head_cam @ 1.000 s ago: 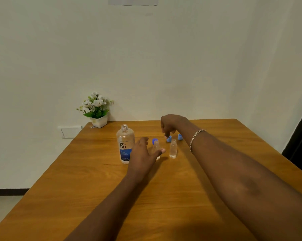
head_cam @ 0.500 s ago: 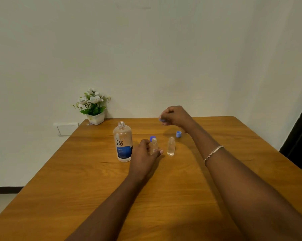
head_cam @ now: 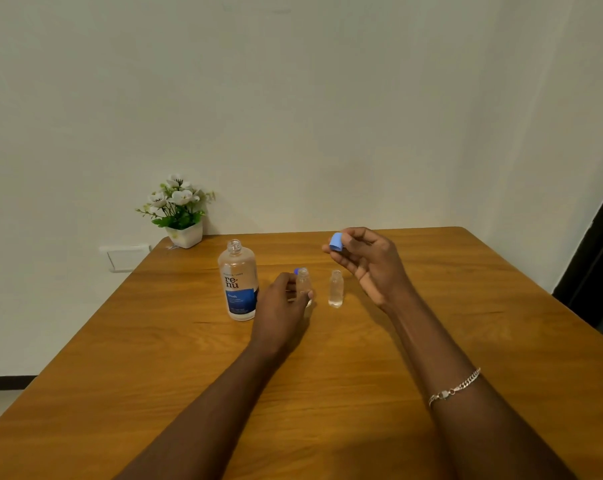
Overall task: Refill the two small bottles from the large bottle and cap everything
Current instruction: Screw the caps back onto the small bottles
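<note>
Bottle (head_cam: 303,283) upright, mouth up, held in left grip (head_cam: 281,303); right grip (head_cam: 366,262) pinches cap (head_cam: 335,241).

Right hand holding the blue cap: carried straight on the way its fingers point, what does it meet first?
The right hand, pinching the blue cap, points left. The large bottle, at its open neck, looks first in line, though depth is unclear and the hand might pass behind it.

wood table (head_cam: 362,393) | lg bottle (head_cam: 238,282) | sm bottle L (head_cam: 303,280) | sm bottle R (head_cam: 335,289) | flower pot (head_cam: 185,235) far-L corner
</note>
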